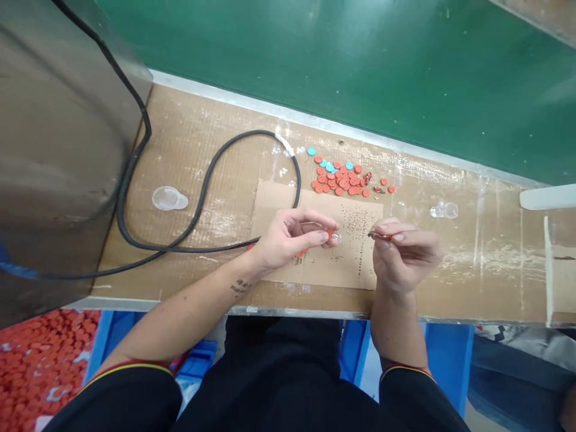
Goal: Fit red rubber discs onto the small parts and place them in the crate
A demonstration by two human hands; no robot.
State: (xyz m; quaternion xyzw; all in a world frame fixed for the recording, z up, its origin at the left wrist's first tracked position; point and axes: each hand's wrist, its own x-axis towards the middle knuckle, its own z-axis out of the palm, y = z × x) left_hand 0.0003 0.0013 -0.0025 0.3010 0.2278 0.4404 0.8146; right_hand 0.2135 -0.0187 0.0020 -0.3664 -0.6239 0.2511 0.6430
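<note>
My left hand pinches a small orange-red disc between thumb and fingers, with a shiny clear piece just beside it. My right hand holds a tiny red-and-metal piece at its fingertips; its exact shape is too small to tell. Both hands are above a brown cardboard sheet dotted with dark specks. Just beyond them lies a loose heap of orange-red discs, with several turquoise discs among them.
A black cable loops across the cardboard-topped bench, next to a clear plastic cup. More clear pieces lie right. A grey metal housing stands left, a green panel behind, and a crate of red discs below left.
</note>
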